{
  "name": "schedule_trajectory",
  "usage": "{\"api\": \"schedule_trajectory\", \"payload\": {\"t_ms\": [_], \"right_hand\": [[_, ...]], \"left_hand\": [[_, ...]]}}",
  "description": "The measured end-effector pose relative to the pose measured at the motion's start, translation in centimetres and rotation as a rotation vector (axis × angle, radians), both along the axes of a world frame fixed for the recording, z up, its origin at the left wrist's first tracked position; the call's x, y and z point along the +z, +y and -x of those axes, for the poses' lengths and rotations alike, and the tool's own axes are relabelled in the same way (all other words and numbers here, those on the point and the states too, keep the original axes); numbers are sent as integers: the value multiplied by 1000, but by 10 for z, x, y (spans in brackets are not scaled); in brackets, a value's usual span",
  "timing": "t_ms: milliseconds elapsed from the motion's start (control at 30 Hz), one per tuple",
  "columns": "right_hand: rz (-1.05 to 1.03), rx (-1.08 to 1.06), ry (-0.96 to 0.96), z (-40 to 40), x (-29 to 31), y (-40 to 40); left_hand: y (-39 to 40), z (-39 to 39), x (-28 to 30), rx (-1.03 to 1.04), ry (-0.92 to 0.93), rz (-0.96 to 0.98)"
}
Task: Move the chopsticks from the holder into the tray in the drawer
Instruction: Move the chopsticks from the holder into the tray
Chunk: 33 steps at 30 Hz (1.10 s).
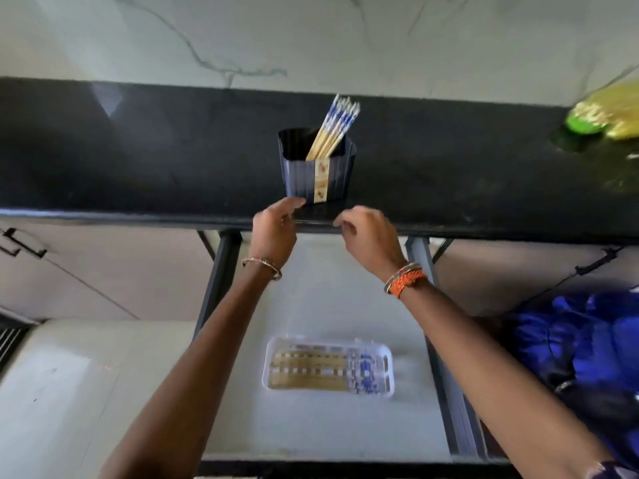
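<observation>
A bunch of chopsticks (333, 131) stands in a dark holder (316, 169) and leans to the right, with the blue and white tops sticking out above the rim. The holder sits on the black desk (138, 150), close to its front edge.

More chopsticks lie flat in a clear tray (328, 366), down in the open drawer (311, 295) under the desk.

Both hands are up at the desk edge, just in front of the holder. The left hand (275, 226) is near the holder's bottom left corner, and its fingers are loosely curled and hold nothing. The right hand (370, 233) is beside it, with its fingers bent and holding nothing too. Each wrist wears bangles.

Far right on the desk lies a yellow and green thing (605, 114), too blurry to tell what it is. Blue cloth (587, 333) shows at the lower right.
</observation>
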State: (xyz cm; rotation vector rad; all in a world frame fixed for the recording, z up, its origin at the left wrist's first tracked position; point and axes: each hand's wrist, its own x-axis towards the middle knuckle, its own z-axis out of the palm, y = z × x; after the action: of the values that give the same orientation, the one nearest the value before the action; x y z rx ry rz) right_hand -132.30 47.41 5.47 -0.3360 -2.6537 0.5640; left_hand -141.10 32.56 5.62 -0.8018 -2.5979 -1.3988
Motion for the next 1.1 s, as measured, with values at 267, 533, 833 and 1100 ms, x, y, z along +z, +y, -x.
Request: {"api": "schedule_trajectory", "payload": {"t_ms": [267, 533, 833, 1100], "right_hand": [[502, -240, 264, 122, 73, 97], [1108, -386, 184, 207, 51, 136], [844, -266, 246, 217, 46, 153], [803, -294, 267, 196, 65, 163]], "left_hand": [[60, 82, 54, -46, 161, 128], [70, 121, 20, 16, 127, 456], [74, 128, 19, 28, 89, 388], [76, 121, 25, 50, 71, 332]]}}
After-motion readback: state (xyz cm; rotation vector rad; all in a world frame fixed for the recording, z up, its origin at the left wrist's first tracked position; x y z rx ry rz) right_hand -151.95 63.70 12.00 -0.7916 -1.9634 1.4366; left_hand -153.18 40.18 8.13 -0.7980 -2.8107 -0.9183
